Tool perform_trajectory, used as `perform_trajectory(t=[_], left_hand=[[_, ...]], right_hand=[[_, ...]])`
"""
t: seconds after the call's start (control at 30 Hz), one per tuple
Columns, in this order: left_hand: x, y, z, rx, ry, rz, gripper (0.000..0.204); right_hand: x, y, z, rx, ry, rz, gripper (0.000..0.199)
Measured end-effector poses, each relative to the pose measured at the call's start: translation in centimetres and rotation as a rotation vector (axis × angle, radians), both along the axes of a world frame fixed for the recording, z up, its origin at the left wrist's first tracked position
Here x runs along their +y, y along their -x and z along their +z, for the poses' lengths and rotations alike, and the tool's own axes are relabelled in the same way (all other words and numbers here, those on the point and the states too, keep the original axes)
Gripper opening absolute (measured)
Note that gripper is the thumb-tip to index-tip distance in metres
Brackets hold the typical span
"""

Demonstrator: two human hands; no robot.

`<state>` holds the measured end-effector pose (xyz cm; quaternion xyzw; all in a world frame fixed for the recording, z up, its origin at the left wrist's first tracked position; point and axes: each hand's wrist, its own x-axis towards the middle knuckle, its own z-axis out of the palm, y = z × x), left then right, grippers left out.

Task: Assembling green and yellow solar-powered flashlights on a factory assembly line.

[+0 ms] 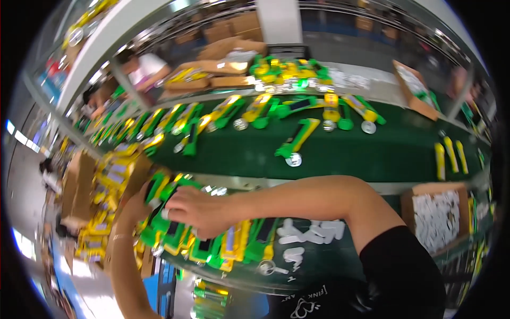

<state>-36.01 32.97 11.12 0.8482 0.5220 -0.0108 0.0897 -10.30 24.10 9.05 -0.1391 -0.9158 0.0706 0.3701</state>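
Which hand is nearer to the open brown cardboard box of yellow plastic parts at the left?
Left. The left hand is just right of the box; the right hand is farther right, over the green-and-yellow plastic pieces.

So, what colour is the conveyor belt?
The belt is dark green; the head view shows it best.
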Motion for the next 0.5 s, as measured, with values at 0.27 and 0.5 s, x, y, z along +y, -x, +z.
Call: perform_trajectory(t=[0.27,0.5], left_hand=[[-1.0,-8.5,3.4,0.101,-0.360,0.042,0.052],[-2.8,-32.1,-0.3,-0.236,-0.300,-0.583,0.041]], right_hand=[[-4.2,-30.9,-4.6,-0.265,-0.022,-0.851,0.035],[-4.5,-55.7,-11.1,-0.001,0.424,-1.840,0.026]])
